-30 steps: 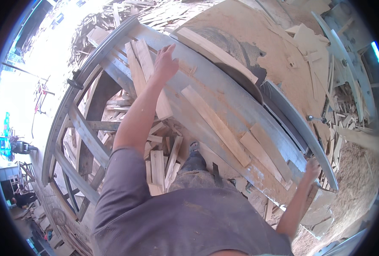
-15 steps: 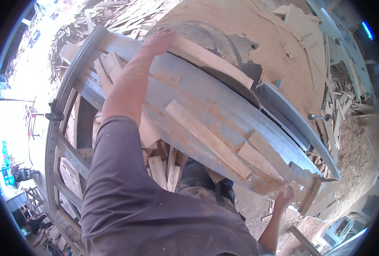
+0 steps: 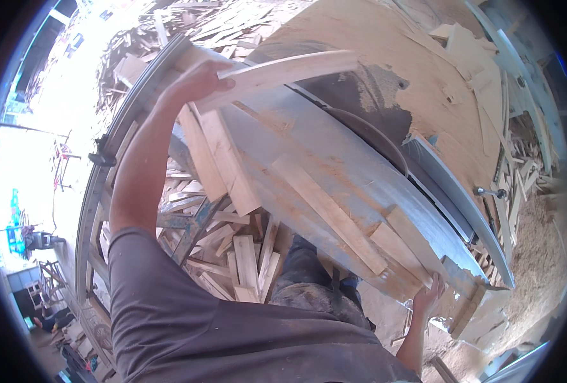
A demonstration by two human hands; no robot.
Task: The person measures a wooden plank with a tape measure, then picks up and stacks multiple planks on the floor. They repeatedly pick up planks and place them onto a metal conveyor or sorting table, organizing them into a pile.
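My left hand (image 3: 205, 82) is closed around one end of a pale wooden board (image 3: 296, 69), raised over the far left part of the metal saw table (image 3: 309, 140). The board's other end points right, beyond the table's far edge. My right hand (image 3: 429, 295) is at the table's near right corner, its fingers closed at the end of a short wooden board (image 3: 414, 239). Beside that lie another short piece (image 3: 398, 253) and a longer strip (image 3: 331, 217). Along the far slot curves the dark edge of what looks like a circular saw blade (image 3: 376, 137).
Two wooden pieces (image 3: 222, 159) lie across the table's left near edge. Offcuts (image 3: 245, 262) are heaped below it, near my legs. A metal fence plate (image 3: 459, 198) stands beyond the blade at right. Sawdust (image 3: 360, 32) and a large scrap pile (image 3: 200, 29) cover the far side.
My left hand has drawn the board left and toward me, lifting it away from beside the blade and swinging its right end outward. My right hand keeps its place at the table corner.
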